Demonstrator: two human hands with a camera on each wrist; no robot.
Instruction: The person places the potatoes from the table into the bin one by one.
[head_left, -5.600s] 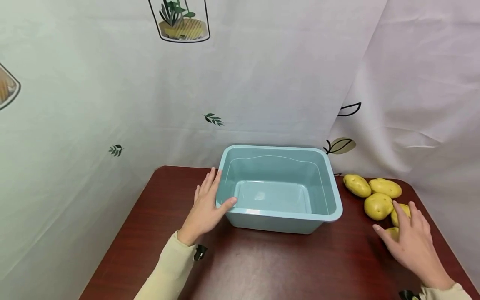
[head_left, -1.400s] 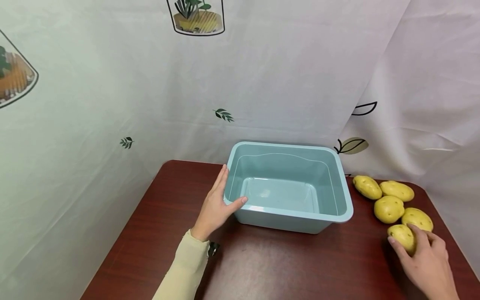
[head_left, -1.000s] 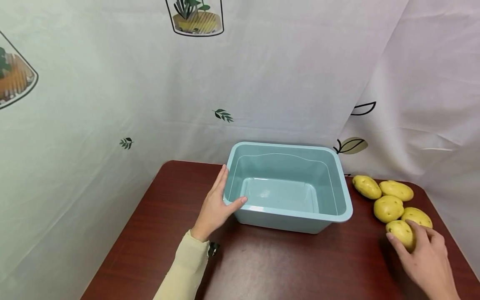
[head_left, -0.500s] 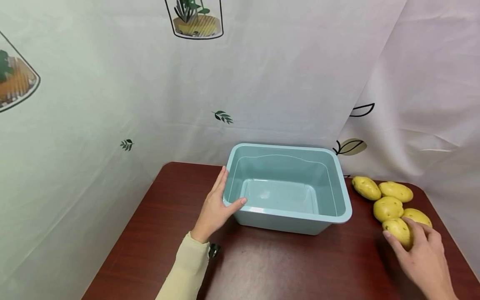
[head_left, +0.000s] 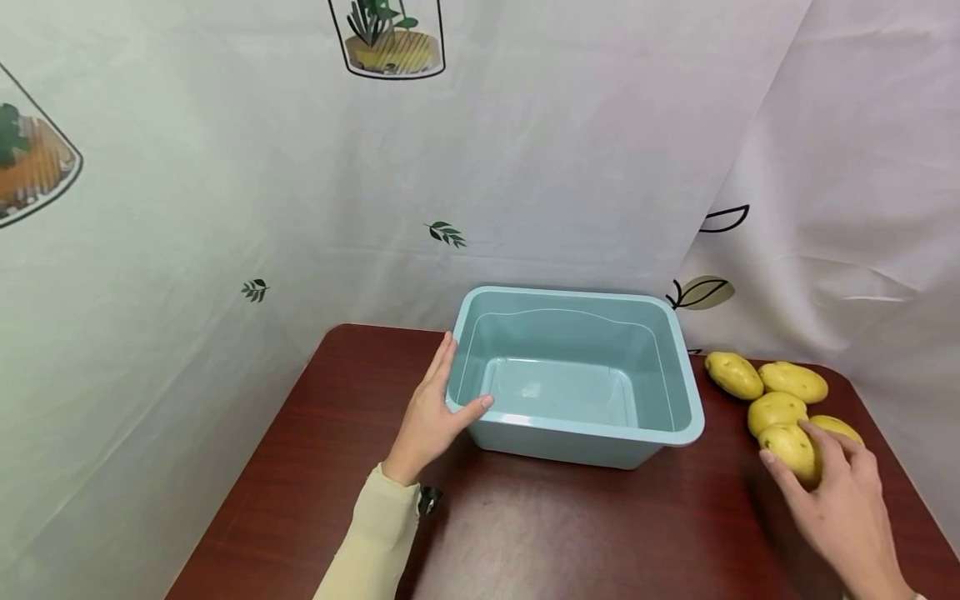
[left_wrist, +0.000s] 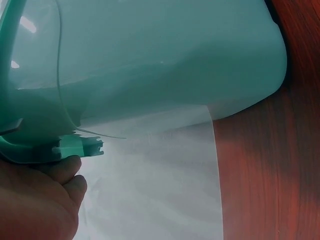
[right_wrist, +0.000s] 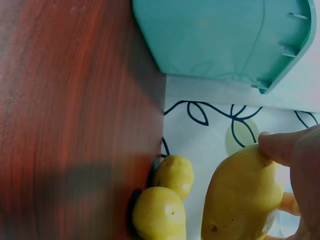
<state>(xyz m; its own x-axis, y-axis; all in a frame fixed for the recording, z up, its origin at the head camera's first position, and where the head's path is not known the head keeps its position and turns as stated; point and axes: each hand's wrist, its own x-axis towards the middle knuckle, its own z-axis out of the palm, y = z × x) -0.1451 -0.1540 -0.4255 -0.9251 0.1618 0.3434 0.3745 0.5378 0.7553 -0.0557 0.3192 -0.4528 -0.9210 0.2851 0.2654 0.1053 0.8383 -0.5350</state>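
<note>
A pale-blue plastic basin stands on the table, with nothing in it. At its front left corner my left hand rests against the rim, fingers straight along the side and thumb over the front edge. Low in the left wrist view, fingertips touch beneath the basin's rim. To the right, my right hand grips a yellow potato between thumb and fingers. The right wrist view shows this potato raised off the table. Several other potatoes lie beside the basin; one is partly behind my fingers.
The dark red-brown wooden table has rounded back corners. A white patterned cloth hangs right behind the basin and the potatoes.
My right hand first reached over the potatoes, then took hold of the nearest one. That potato has since moved up and slightly left. My left hand stays at the basin's corner.
</note>
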